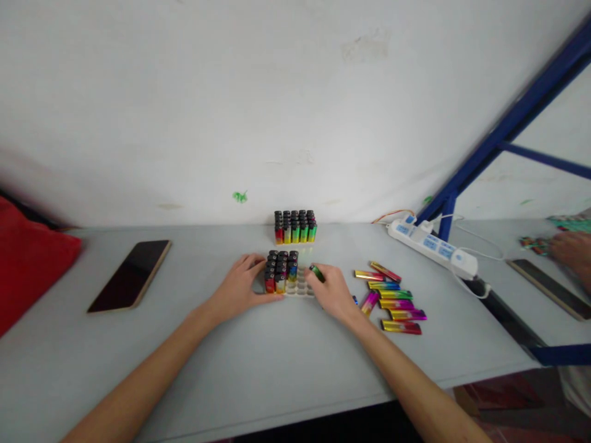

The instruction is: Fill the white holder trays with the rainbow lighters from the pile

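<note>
A pale tray with rows of round-edged slots (302,289) lies in front of me on the table. Upright lighters (279,271) with black tops fill its left part. My left hand (240,283) curls around the tray's left side, thumb along the near edge and fingers at the far corner. Over the bare slots on the right, my right hand (330,288) pinches a green lighter (317,272) that is partly hidden by the fingers. Several loose shiny lighters (396,303) in gold, pink, green and red lie to the right of that hand.
Another block of upright lighters (295,227) stands near the wall. A power strip (431,246) with white cables lies at the right, by a blue metal frame (484,166). Left are a phone (132,275) and red cloth (32,264). Another person's hand (572,252) shows far right.
</note>
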A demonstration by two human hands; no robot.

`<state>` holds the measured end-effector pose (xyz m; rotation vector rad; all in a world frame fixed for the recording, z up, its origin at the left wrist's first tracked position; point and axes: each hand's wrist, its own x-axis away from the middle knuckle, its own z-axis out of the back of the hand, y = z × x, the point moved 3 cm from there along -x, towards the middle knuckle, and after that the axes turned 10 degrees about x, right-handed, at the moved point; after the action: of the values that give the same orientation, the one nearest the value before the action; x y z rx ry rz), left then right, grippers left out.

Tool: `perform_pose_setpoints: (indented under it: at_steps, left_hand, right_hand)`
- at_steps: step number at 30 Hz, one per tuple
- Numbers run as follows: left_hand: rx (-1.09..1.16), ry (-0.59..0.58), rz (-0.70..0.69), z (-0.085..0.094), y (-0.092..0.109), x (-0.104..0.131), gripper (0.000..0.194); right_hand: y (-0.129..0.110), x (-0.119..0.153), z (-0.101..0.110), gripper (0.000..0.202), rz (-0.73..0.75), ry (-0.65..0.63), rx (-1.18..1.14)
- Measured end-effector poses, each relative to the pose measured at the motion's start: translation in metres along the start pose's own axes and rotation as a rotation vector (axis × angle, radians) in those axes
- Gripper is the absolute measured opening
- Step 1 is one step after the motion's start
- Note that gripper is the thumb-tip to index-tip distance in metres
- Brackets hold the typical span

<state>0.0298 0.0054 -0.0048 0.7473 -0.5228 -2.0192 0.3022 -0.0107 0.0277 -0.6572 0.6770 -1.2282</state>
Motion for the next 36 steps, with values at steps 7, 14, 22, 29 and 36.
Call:
perform_pose_setpoints:
  at_steps: [7, 14, 22, 29, 36]
  left_hand:
    - [0.003, 0.000, -0.003, 0.002, 0.001, 0.000, 0.074]
    - [-0.004, -0.005, -0.004, 0.001, 0.000, 0.000, 0.074]
    - [-0.003, 0.003, -0.006, 0.001, 0.001, 0.000, 0.071]
    - [-0.007, -0.005, -0.007, 0.001, 0.000, 0.001, 0.074]
    - [0.006, -0.005, -0.008, 0.001, 0.000, 0.001, 0.072]
  right_hand:
    - [-0.004, 0.000, 0.003, 0.054, 0.032, 0.056, -0.035]
    - [-0.002, 0.001, 0.002, 0.049, 0.032, 0.035, 0.003]
    - [-0.004, 0.002, 0.001, 0.045, 0.064, 0.033, 0.017]
    - [-0.007, 0.007, 0.014, 0.042, 0.274, 0.107, 0.066]
    - [-0.004, 0.011, 0.008, 0.041, 0.315, -0.009, 0.144]
